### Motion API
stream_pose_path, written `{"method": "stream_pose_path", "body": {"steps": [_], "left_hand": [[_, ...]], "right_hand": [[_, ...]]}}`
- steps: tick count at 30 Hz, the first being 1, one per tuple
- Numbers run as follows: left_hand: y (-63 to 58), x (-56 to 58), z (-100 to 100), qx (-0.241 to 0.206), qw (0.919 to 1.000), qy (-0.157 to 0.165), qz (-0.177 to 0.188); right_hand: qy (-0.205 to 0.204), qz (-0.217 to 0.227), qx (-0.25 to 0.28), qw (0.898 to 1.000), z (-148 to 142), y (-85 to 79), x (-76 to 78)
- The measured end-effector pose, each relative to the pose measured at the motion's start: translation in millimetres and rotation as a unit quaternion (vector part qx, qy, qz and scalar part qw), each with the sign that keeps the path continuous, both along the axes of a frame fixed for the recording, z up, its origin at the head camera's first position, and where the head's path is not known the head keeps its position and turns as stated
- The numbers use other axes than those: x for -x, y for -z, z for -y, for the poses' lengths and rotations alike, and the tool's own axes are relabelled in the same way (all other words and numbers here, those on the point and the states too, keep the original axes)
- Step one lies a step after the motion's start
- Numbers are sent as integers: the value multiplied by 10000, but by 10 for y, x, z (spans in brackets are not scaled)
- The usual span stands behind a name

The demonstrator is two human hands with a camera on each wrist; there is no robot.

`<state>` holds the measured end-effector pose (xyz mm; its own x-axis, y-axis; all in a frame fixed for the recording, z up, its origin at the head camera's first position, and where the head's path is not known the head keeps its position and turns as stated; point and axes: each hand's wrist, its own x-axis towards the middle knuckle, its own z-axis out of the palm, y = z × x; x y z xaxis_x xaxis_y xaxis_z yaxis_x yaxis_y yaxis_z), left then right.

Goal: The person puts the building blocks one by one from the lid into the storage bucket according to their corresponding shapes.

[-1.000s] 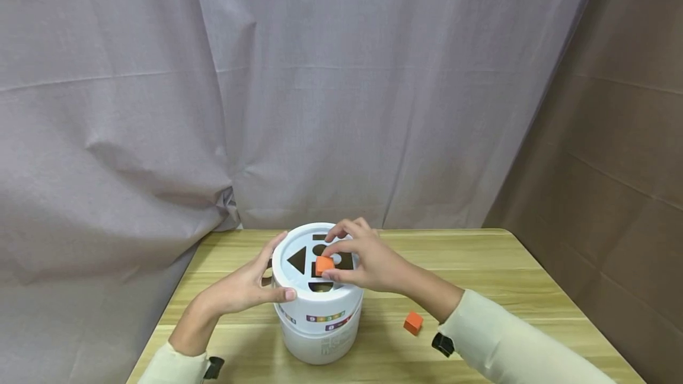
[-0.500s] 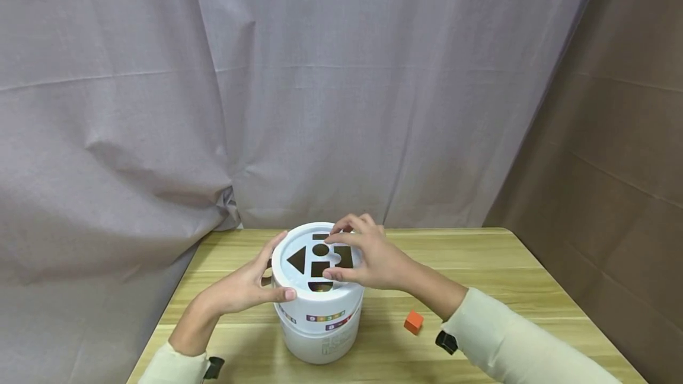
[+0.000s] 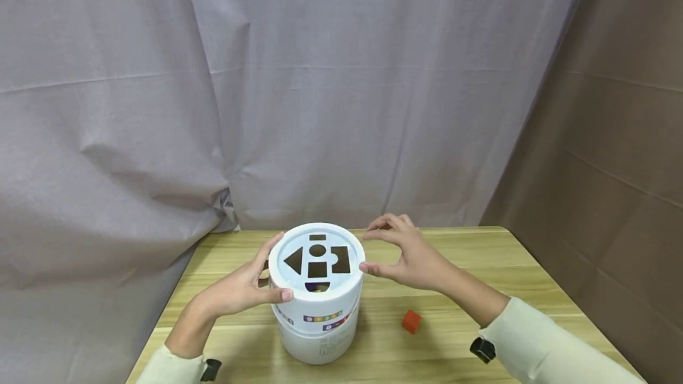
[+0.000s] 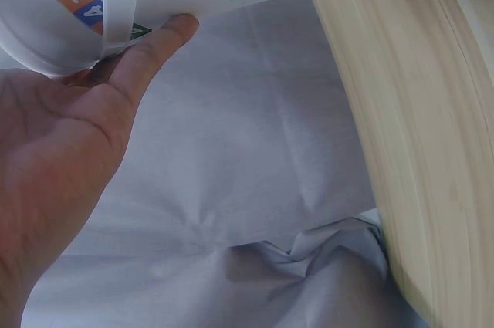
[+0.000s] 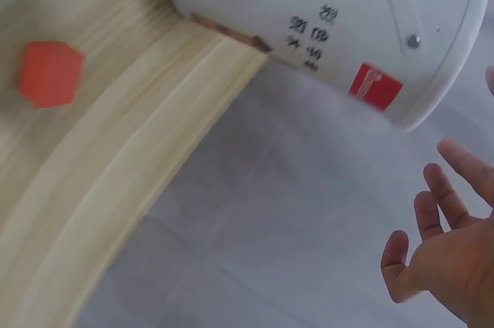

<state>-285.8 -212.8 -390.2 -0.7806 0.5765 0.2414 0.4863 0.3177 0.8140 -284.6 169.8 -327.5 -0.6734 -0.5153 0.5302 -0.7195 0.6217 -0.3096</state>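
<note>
A white shape-sorter bucket (image 3: 316,342) stands upright at the front of the table. Its lid (image 3: 290,282) has a triangle, a circle, a square and other cut-outs. My left hand (image 3: 235,292) holds the bucket's left side near the top, thumb on the front rim and fingers along the wall. Just right of the lid, my right hand (image 3: 416,259) hovers with fingers spread and holds nothing. In the right wrist view it is beside the bucket's top edge. An orange-red cube (image 3: 411,322) lies on the table to the right of the bucket.
The light wooden table (image 3: 480,289) has a rounded far right corner. A grey curtain (image 3: 320,105) hangs behind it, and a brown cloth (image 3: 613,135) covers the right side. A handle strap (image 4: 122,4) runs along the bucket near my left fingers.
An orange cube in my right fingers over the square hole has left view as the fingers parted. My right hand has since moved right, off the lid. The left hand keeps its hold.
</note>
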Motion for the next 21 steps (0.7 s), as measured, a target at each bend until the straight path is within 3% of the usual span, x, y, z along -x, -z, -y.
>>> {"method": "stream_pose_path", "body": {"steps": [7, 13, 21], "left_hand": [[-15, -12, 9, 4, 10000, 11, 34], [-10, -22, 48, 36, 10000, -49, 37], [-1, -34, 68, 26, 9999, -55, 101]], "right_hand": [[504, 7, 81, 9987, -412, 232, -53], [1035, 149, -292, 9941, -606, 639, -37], [1636, 841, -948, 9784, -725, 1148, -44]]}}
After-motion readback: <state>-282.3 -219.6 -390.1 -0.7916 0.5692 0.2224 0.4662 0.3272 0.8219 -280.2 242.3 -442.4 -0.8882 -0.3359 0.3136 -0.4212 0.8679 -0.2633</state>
